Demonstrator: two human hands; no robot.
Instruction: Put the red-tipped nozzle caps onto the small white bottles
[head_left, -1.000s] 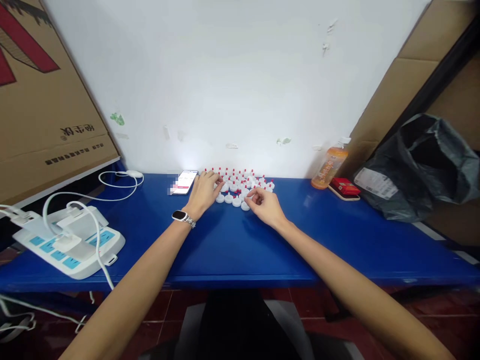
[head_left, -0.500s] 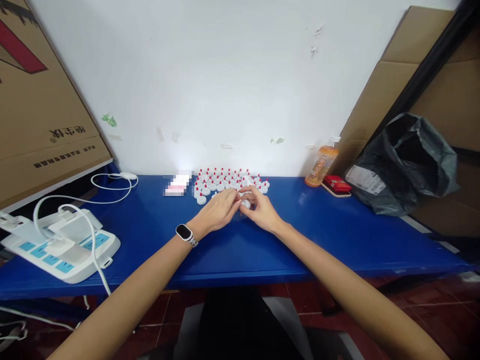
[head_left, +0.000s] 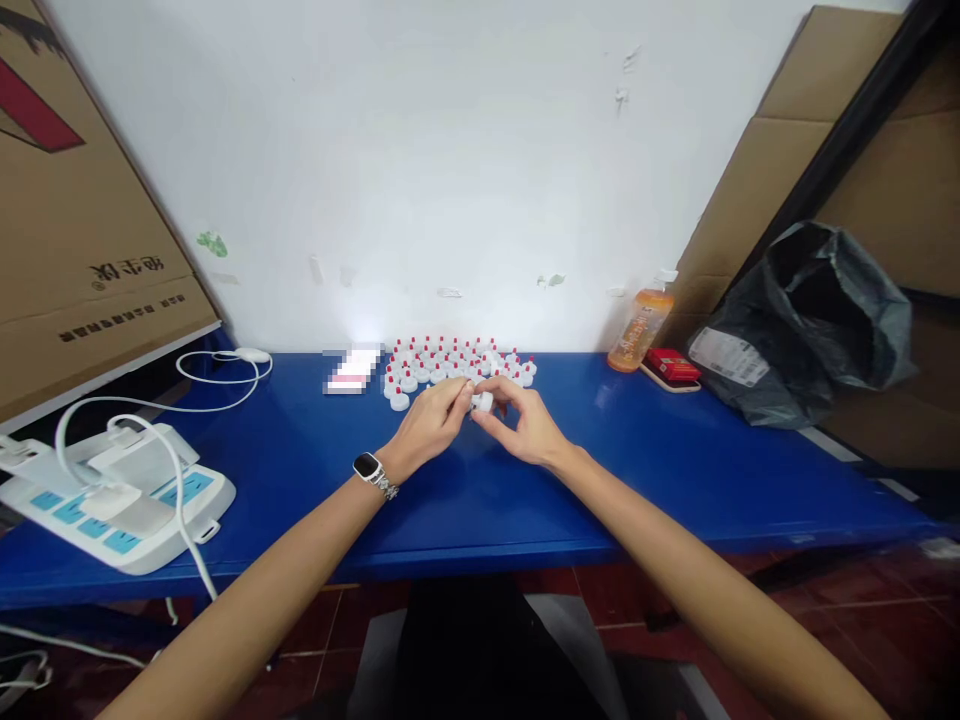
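A white bottle cap (head_left: 484, 401) is held between my two hands, its broad round side towards the right. My right hand (head_left: 525, 420) grips it from the right with thumb and curled fingers. From the left, my left hand (head_left: 435, 415) has its thumb and fingers pinched at the cap's narrow end, and they hide that end. Just beyond my hands, several white caps with red tips (head_left: 400, 400) stand upright on the blue table (head_left: 600, 470), packed in rows. My hands cover part of the front rows.
A white power strip (head_left: 150, 510) with plugs and cables lies at the left, by a large cardboard box (head_left: 97, 230). Towards the right stand an orange drink bottle (head_left: 641, 328), a red packet (head_left: 673, 365) on a phone-like slab, and a black plastic bag (head_left: 795, 330). A white wall closes the back.
The cap between my hands has turned, so its white side shows more. My right thumb and fingers have spread slightly apart around it. The view has shifted a little.
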